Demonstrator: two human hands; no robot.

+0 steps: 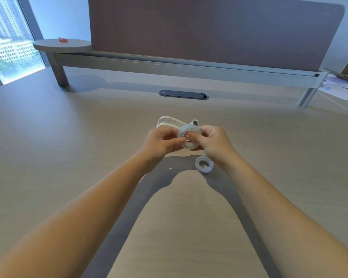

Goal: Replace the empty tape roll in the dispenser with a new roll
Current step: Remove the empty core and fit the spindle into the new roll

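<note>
In the head view, both bare forearms reach forward over a pale wood-grain table [68, 147] and meet near the middle of the frame. The left hand [162, 142] and the right hand [212, 142] are both curled closed around a whitish tape roll [189, 137], held just above the table with its flat face toward the camera; the right thumb presses into the roll's centre hole, while the left fingertips pinch its rim at 9 o'clock. Just behind the hands, at 12 o'clock from the roll, the white tape dispenser [171, 121] rests on the table, partly hidden by the fingers. A second, thinner ring [204, 164] lies flat on the table at 5 o'clock from the held roll, just beside the right wrist. Farther back sit a dark oval cable slot [183, 94] and a grey divider panel [209, 31].
</note>
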